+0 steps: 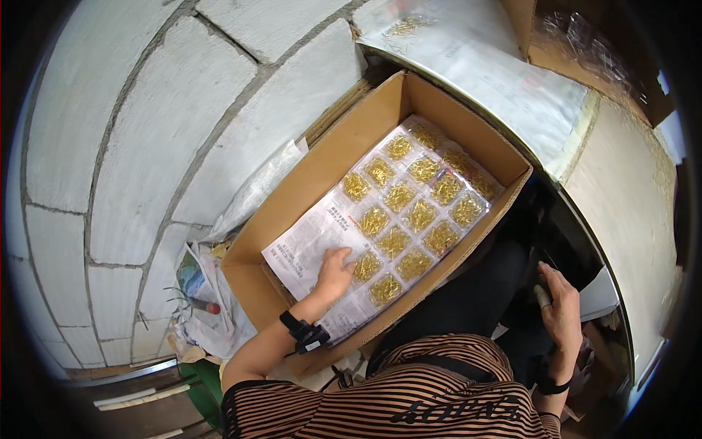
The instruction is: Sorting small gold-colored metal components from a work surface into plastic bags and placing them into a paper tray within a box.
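My left hand (336,274) is inside a cardboard box (274,219), its fingers curled against the near-left edge of a clear plastic box of gold-coloured pins (367,266). Several similar clear boxes (420,214) stand in rows beside it, on a sheet of newspaper (307,238). Under my left palm lies the bare part of that sheet. My right hand (559,304) hangs outside the cardboard box at the right, above my leg. Its fingers are extended and hold nothing, and one finger has a pale wrap.
A pale block wall (168,132) rises at the left. At the right stands a covered worktable (497,95), bearing loose pins (409,25) and another carton (578,55) with clear plastic pieces. A plastic bag (208,300) lies beside the cardboard box, near a green container (201,388).
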`<control>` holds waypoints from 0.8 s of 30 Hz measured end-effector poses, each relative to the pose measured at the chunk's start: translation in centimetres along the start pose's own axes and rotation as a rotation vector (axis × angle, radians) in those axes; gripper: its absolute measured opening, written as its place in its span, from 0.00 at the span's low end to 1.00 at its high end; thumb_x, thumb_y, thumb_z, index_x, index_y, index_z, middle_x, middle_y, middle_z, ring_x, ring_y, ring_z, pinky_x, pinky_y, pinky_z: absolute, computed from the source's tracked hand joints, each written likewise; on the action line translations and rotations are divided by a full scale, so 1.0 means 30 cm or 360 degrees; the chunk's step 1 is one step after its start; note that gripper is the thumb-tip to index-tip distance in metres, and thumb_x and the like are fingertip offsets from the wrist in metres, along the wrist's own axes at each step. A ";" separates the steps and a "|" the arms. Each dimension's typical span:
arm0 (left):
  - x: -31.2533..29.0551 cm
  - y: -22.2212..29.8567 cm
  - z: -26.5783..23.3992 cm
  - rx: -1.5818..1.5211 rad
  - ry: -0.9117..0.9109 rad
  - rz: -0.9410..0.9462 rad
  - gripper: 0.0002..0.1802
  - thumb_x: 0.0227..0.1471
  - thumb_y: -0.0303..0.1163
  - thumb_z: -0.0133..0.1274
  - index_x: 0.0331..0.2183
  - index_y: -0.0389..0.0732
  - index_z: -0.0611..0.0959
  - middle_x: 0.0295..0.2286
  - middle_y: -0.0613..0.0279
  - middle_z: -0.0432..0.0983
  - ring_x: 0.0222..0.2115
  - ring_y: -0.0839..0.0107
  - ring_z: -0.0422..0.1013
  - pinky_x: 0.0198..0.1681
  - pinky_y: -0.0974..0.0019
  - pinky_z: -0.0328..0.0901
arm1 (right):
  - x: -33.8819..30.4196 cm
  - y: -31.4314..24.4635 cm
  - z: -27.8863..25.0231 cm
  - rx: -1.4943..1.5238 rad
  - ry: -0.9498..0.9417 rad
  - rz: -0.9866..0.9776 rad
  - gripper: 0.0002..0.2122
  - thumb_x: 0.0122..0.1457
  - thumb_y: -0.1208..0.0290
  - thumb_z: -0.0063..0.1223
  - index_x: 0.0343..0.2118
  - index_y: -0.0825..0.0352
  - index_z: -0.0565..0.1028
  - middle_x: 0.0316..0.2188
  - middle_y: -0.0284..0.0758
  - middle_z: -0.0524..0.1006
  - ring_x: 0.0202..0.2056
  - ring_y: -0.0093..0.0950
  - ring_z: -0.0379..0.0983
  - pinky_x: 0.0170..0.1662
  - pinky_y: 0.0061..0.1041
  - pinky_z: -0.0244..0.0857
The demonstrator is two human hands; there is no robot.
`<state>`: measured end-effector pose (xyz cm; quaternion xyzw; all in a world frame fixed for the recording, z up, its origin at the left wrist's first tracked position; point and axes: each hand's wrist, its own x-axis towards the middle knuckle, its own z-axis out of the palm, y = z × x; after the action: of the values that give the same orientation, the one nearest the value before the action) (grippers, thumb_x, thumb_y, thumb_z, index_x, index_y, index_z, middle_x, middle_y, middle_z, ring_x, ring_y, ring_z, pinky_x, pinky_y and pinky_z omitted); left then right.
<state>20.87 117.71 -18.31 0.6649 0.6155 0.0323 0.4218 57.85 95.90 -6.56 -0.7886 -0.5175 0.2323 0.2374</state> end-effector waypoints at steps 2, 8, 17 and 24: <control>0.005 0.070 -0.018 0.0492 0.0240 0.0557 0.20 0.49 0.23 0.49 0.47 0.35 0.74 0.51 0.45 0.61 0.53 0.50 0.58 0.55 0.59 0.56 | -0.006 0.002 -0.012 -0.0004 0.0053 0.0001 0.20 0.48 0.88 0.48 0.47 0.72 0.69 0.39 0.47 0.74 0.41 0.43 0.73 0.45 0.29 0.66; 0.133 0.207 0.018 0.0760 0.0353 0.1019 0.23 0.52 0.26 0.47 0.52 0.43 0.71 0.58 0.47 0.49 0.60 0.48 0.47 0.61 0.53 0.44 | 0.007 0.020 -0.037 -0.0041 0.0187 -0.0035 0.17 0.49 0.85 0.51 0.44 0.71 0.72 0.40 0.47 0.74 0.40 0.46 0.72 0.43 0.33 0.67; 0.285 0.073 0.183 0.0378 0.0286 0.1012 0.20 0.49 0.23 0.44 0.46 0.40 0.77 0.59 0.45 0.51 0.60 0.50 0.46 0.62 0.52 0.39 | -0.092 0.111 -0.143 -0.0166 0.0322 -0.0077 0.18 0.43 0.81 0.54 0.42 0.68 0.72 0.37 0.43 0.76 0.37 0.42 0.74 0.40 0.36 0.69; 0.231 0.109 0.159 -0.0085 0.0266 0.0950 0.16 0.58 0.27 0.39 0.41 0.25 0.76 0.57 0.46 0.53 0.54 0.56 0.58 0.56 0.59 0.54 | -0.115 0.190 -0.373 -0.0363 0.0411 -0.0305 0.16 0.51 0.75 0.52 0.44 0.70 0.69 0.37 0.41 0.75 0.36 0.38 0.74 0.37 0.32 0.70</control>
<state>27.80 121.46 -22.71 0.8000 0.4247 0.2255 0.3589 67.49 89.21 -0.92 -0.7809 -0.5783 0.0453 0.2319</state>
